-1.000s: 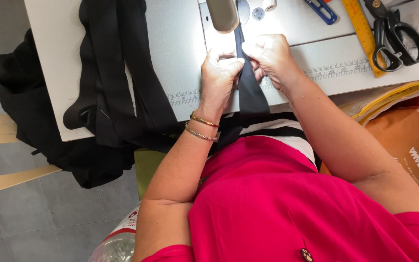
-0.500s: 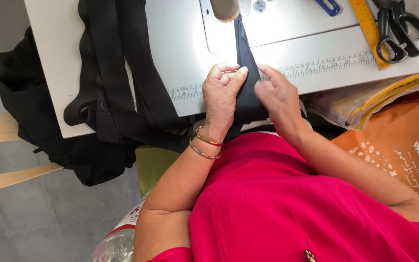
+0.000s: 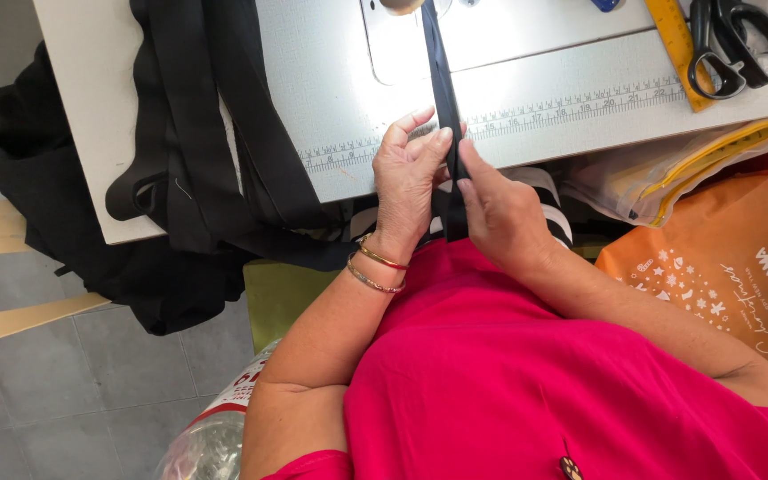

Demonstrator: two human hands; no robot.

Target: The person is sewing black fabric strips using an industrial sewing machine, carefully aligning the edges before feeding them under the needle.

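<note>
Pinching a narrow black fabric strip point(image 3: 444, 98) between them, the left hand point(image 3: 408, 182) and right hand point(image 3: 501, 209) meet at the near edge of the white surface point(image 3: 331, 107). Each grip is closed on the strip, fingers curled around its folded edges. The strip runs straight up from the hands across the printed ruler scale point(image 3: 571, 102) toward the sewing machine's lit plate point(image 3: 508, 31). A heap of black cloth point(image 3: 197, 160) drapes over the surface's left side; black scissors point(image 3: 735, 44) and a yellow ruler point(image 3: 673, 40) lie at right
</note>
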